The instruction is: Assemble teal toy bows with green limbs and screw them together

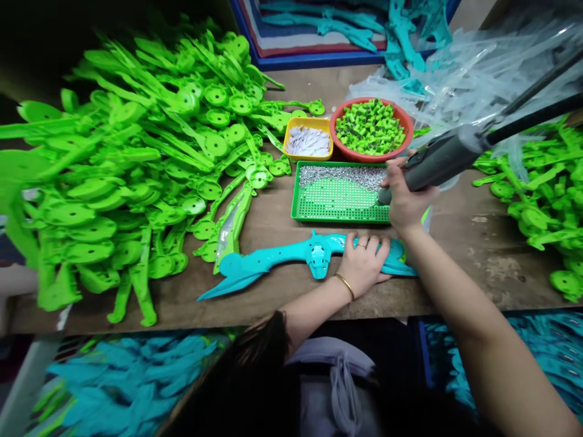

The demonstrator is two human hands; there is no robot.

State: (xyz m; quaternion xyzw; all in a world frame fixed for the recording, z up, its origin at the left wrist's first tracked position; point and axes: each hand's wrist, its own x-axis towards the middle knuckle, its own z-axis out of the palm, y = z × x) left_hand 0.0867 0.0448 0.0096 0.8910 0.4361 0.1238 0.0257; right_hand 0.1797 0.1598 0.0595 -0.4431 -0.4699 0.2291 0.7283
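My left hand [363, 262], with a ring and a bracelet, is closed over the right arm of a turquoise bow-shaped plastic part [282, 254] lying on the table. Green plastic shows beneath the part's right end. A grey power screwdriver [444, 159] is gripped in my right hand [407, 200]. The tool slants down to the left, its tip over the right side of a green perforated tray [337, 220]. Small silver screws [346, 175] lie along the tray's back. Whether a screw is on the tip cannot be made out.
Bright green plastic parts [91, 218] are heaped at left, with more [542, 200] at right. Behind the tray stand a yellow dish [308, 158] of white strips and a red bowl [334, 136] of small green pieces. Clear plastic [460, 91] lies at back right. Turquoise parts [132, 376] sit below the table edge.
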